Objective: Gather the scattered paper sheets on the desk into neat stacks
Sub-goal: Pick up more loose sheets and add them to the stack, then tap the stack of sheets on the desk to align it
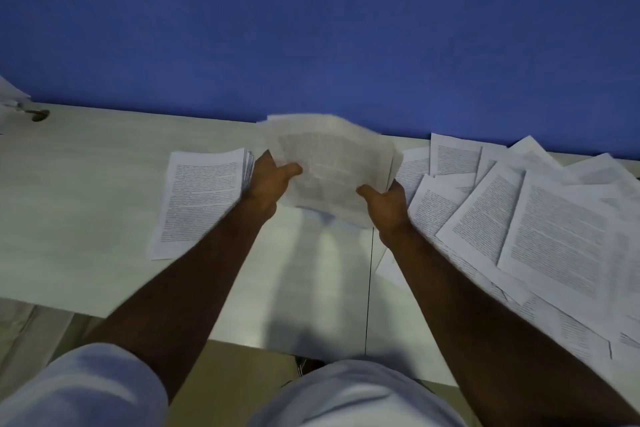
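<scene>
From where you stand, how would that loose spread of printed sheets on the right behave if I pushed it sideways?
The scattered sheets are thin and overlap at odd angles, so they would probably slide over one another, not move together. Being flat on the smooth desk, they likely slip easily, and edges may buckle.

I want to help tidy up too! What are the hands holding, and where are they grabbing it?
Both hands hold one bundle of printed sheets above the desk. The left hand grips its left edge, the right hand its lower right edge, thumbs on top.
</scene>
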